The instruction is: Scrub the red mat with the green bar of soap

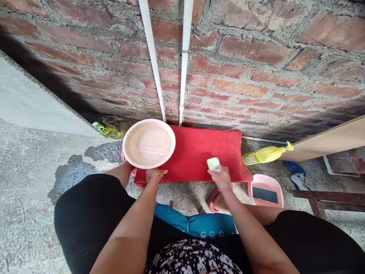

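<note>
A red textured mat or cloth (196, 148) lies spread over a low oblong surface in front of me. My right hand (222, 176) is closed on a pale green rounded block (213, 164), held over the right half of the red cloth. Whether the block is a bar of soap or a small brush I cannot make out. A pale pink basin (148, 144) holding clear water stands on the cloth's left end. My left hand (154, 174) lies at the cloth's front edge, just below the basin, its thumb stretched out and its other fingers partly hidden.
A yellow spray bottle (265, 154) is by the cloth's right end, above a small pink tub (280, 186) with a dark flat object inside. A yellow-green bottle (107, 130) stands left. Two white pipes (185, 49) run down the brick wall (242, 49). Wet patches mark the floor.
</note>
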`<state>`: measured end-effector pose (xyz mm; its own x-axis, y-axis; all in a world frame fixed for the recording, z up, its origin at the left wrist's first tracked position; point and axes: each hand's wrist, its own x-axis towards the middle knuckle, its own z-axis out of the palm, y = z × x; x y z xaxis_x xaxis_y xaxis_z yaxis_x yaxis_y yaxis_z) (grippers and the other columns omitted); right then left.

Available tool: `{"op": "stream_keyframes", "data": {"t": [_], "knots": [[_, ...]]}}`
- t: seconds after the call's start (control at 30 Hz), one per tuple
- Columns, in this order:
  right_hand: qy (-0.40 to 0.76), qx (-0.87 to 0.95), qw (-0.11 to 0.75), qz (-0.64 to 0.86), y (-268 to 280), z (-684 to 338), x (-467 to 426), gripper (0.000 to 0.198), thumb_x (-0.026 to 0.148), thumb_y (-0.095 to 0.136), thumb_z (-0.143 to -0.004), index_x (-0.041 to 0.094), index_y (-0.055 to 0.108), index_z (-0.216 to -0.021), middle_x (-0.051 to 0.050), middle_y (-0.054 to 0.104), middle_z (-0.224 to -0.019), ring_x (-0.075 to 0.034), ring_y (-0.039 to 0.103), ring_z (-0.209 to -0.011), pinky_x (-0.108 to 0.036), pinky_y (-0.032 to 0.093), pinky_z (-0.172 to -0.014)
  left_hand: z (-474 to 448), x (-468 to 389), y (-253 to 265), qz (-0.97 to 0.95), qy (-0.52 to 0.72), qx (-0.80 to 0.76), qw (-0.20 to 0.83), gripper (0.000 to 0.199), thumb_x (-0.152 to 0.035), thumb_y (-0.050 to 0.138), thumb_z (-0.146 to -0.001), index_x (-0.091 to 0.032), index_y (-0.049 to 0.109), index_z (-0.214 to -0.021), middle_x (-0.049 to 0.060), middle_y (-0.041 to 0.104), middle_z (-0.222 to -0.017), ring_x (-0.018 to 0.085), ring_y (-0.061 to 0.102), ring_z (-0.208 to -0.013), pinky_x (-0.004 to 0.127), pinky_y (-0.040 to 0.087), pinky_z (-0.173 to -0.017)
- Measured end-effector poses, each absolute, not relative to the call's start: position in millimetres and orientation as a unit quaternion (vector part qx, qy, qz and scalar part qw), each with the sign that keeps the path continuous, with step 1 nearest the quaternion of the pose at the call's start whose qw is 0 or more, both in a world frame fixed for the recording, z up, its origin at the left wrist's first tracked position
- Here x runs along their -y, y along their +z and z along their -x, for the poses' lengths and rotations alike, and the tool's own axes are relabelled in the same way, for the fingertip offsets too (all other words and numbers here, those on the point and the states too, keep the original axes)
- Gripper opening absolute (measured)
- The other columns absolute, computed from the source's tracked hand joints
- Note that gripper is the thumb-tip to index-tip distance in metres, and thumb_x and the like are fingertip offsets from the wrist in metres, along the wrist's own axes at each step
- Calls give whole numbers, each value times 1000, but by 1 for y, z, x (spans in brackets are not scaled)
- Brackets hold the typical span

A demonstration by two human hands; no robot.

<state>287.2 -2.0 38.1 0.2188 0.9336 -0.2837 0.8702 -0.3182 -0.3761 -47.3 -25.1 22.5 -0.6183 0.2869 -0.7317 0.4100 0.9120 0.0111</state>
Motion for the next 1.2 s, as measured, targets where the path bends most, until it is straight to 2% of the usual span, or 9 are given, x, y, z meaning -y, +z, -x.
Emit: {"op": "stream_keyframes", "data": {"t": [0.17,0.3,0.53,0.67,0.77,0.83,0.97,1.07,1.2], "knots": [[248,765,-38,593,38,-185,33,35,44,70,-75,24,65,-103,-6,55,-107,-22,54,-93,-32,40,-81,51,25,15,-207,-90,-895,386,94,-64,78,-53,-20,54,-131,22,49,-140,38,53,-124,43,52,-94],[206,810,-78,544,39,-184,36,33,40,68,-77,25,65,-106,-8,55,-109,-24,53,-97,-34,40,-85,51,26,11,-210,-92,-894,384,99,-64,79,-52,-17,52,-134,23,48,-140,37,54,-123,42,53,-94],[202,635,-6,745,29,-325,23,36,45,72,-71,20,64,-96,-6,56,-104,-20,56,-85,-32,44,-81,48,26,12,-190,-70,-902,381,93,-61,81,-52,-17,54,-130,23,52,-136,39,56,-120,44,54,-91],[187,436,7,880,39,-401,20,41,51,75,-63,21,64,-88,-10,59,-98,-25,60,-84,-38,46,-77,47,25,14,-183,-72,-900,389,96,-60,82,-50,-16,54,-131,23,51,-136,40,55,-121,44,53,-91],[179,370,15,912,48,-414,15,37,52,73,-65,21,62,-81,-10,60,-86,-28,60,-85,-41,47,-76,47,24,18,-183,-79,-897,395,96,-60,81,-52,-15,53,-132,24,50,-137,39,56,-120,42,54,-89],[185,396,44,898,49,-398,13,35,50,72,-65,21,60,-80,-9,60,-84,-27,60,-85,-40,47,-77,47,23,20,-179,-78,-897,397,92,-60,80,-53,-16,55,-130,24,50,-136,39,57,-119,43,54,-88],[227,524,91,816,39,-322,24,40,45,76,-61,22,61,-90,-5,57,-98,-21,57,-86,-34,46,-81,46,22,21,-176,-77,-896,399,90,-59,79,-54,-17,56,-130,23,50,-136,40,56,-119,44,54,-88],[268,647,53,712,32,-261,42,36,40,73,-67,24,61,-96,-2,53,-101,-17,55,-87,-30,44,-82,47,23,20,-182,-84,-894,401,92,-61,78,-55,-18,54,-133,22,48,-139,38,55,-122,43,54,-90],[258,738,-23,624,32,-230,53,28,33,70,-70,22,63,-95,-3,53,-101,-19,53,-92,-30,42,-84,47,24,19,-193,-85,-894,395,91,-61,78,-56,-18,55,-132,22,47,-141,39,53,-124,42,53,-92]]}}
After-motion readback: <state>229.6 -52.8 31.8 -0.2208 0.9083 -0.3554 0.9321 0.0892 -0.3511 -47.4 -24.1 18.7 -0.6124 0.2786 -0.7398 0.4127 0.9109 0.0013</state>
